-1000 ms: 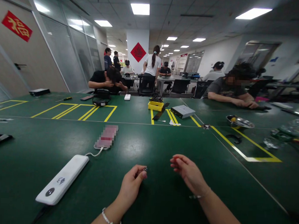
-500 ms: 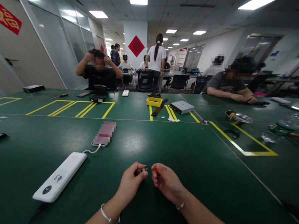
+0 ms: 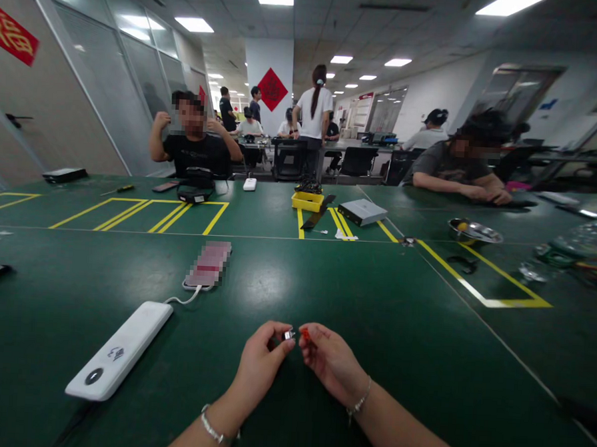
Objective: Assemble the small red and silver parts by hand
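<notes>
Above the near part of the green table, my left hand [image 3: 265, 355] pinches a small silvery metal piece [image 3: 288, 335] between thumb and fingers. Facing it, my right hand [image 3: 332, 359] grips a small orange piece [image 3: 305, 334] in its fingertips. The two pieces are close together, with a narrow gap between them. Both are too small and too covered by fingers for me to tell their exact kind.
Left of my hands lies a white power bank [image 3: 121, 351], cabled to a phone [image 3: 209, 265]. Farther back are a yellow tray [image 3: 307, 202], a grey box [image 3: 362, 212] and a metal bowl [image 3: 475, 231]. People sit across the table [image 3: 375, 287].
My right hand has shifted slightly left, bringing the orange piece nearer the silvery one. The left hand has barely moved. Across the table, a person's hands have lowered from their head.
</notes>
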`<control>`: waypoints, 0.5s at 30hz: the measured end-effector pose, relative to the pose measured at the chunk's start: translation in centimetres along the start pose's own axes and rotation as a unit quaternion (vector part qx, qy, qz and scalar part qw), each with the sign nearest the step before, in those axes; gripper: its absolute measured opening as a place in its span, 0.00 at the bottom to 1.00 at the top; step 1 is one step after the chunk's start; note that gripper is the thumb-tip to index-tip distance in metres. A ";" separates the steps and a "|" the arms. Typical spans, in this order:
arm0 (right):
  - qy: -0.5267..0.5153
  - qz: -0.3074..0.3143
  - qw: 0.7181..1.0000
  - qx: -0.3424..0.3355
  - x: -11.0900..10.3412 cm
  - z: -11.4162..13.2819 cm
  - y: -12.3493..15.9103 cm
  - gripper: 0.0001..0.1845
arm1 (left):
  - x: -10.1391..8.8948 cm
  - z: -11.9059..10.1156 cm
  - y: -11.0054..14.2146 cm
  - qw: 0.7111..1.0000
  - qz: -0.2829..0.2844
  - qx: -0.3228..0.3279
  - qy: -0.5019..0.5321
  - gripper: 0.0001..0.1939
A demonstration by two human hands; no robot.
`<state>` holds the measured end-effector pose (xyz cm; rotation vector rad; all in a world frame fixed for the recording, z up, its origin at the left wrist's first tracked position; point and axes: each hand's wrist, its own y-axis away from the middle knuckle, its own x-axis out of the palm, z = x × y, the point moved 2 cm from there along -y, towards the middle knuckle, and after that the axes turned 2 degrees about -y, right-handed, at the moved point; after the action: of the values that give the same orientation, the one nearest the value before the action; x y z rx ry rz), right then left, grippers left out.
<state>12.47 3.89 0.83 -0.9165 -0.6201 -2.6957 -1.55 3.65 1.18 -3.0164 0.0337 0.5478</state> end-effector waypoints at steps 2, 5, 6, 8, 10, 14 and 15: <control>0.012 -0.023 1.000 -0.012 0.1 -0.2 -0.1 0.16 | 0.0 -0.1 0.1 1.000 -0.001 0.018 -0.023 0.08; 0.045 -0.070 0.996 -0.038 0.4 -0.7 -0.3 0.17 | -0.1 -0.3 0.3 0.997 -0.008 0.048 -0.055 0.07; 0.058 -0.083 0.994 -0.047 0.5 -0.8 -0.4 0.17 | -0.1 -0.3 0.4 0.996 -0.010 0.056 -0.065 0.06; 0.080 -0.100 0.990 -0.060 0.8 -1.2 -0.5 0.17 | -0.1 -0.4 0.5 0.994 -0.014 0.067 -0.082 0.06; 0.093 -0.113 0.987 -0.071 1.0 -1.5 -0.5 0.17 | -0.1 -0.5 0.5 0.993 -0.021 0.073 -0.093 0.05; 0.111 -0.129 0.980 -0.103 1.3 -1.8 -0.6 0.17 | -0.1 -0.7 0.4 0.991 -0.042 0.080 -0.102 0.04; 0.113 -0.129 0.979 -0.109 1.3 -1.9 -0.6 0.17 | -0.1 -0.7 0.4 0.990 -0.046 0.082 -0.103 0.04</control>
<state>10.27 3.47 0.11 -0.5938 -0.4278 -3.0919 -1.45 3.18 1.86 -2.7727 -0.0675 0.8018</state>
